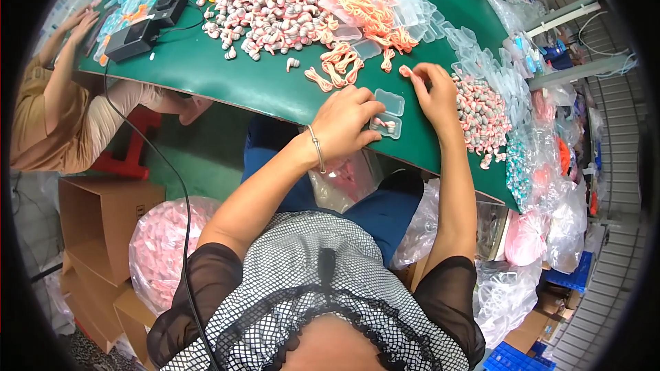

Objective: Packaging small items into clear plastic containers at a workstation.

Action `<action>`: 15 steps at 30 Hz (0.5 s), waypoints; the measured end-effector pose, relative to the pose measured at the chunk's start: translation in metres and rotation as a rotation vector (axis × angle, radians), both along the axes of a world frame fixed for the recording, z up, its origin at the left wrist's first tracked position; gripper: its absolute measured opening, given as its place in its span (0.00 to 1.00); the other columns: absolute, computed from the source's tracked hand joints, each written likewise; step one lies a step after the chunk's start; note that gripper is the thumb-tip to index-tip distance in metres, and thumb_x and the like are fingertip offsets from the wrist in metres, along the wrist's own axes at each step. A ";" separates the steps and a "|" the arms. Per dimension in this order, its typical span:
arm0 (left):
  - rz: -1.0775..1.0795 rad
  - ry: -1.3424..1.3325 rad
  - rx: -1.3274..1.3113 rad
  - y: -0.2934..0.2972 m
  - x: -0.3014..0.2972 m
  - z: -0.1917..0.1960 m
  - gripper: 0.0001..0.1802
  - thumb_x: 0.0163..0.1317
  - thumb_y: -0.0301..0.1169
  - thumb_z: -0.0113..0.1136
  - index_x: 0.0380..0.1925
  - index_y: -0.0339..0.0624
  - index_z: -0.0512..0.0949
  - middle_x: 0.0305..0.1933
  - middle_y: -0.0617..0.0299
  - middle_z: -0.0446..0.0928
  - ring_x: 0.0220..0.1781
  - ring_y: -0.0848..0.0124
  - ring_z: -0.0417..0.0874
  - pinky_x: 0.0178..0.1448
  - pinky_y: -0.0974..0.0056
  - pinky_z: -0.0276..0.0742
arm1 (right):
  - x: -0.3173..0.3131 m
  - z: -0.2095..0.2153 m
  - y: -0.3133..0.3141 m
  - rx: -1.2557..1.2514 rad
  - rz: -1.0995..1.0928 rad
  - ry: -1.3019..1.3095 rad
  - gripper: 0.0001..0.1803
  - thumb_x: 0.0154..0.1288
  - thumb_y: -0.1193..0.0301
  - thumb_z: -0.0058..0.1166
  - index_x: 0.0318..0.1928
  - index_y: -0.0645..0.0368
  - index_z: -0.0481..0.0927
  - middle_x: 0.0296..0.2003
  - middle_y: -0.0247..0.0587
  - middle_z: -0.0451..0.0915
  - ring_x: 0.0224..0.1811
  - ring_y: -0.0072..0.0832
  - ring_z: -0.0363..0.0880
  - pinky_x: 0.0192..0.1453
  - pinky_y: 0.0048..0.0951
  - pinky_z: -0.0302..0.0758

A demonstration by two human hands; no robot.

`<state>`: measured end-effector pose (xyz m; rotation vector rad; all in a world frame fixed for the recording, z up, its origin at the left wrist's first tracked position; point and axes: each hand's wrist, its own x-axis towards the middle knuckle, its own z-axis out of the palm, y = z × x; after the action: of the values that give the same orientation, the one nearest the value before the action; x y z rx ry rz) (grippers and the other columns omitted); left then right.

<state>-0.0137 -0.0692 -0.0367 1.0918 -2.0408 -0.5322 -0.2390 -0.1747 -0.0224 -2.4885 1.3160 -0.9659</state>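
A small clear plastic box [390, 102] lies with its lid folded back near the front edge of the green table. In its lower half sit a few small pink-and-grey pieces [388, 126]. My left hand [344, 118] holds the box's left side between thumb and fingers. To the right of the lid, my right hand [434, 91] pinches a small pinkish-orange piece [405, 70] between thumb and forefinger; its exact kind is too small to tell. Bundled orange cords [337, 65] lie just beyond my left hand.
Grey-and-pink curled pieces [271, 3] form a big heap at the back, beside more orange cords [375, 14] and clear boxes [433, 17]. Another pile of small pieces [481, 110] is right of my forearm. A black power adapter [132, 41] and a co-worker's arms [65, 55] are at left.
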 end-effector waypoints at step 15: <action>0.029 0.049 -0.011 0.003 -0.002 0.000 0.28 0.44 0.31 0.76 0.50 0.47 0.80 0.45 0.57 0.75 0.47 0.56 0.76 0.52 0.54 0.73 | 0.006 0.016 0.085 -0.073 -0.062 -0.124 0.07 0.56 0.77 0.64 0.36 0.58 0.82 0.36 0.38 0.81 0.42 0.37 0.78 0.46 0.37 0.72</action>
<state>-0.0155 -0.0665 -0.0362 1.0903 -1.9806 -0.5267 -0.2326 -0.0898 -0.0067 -2.4083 1.3490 -1.1813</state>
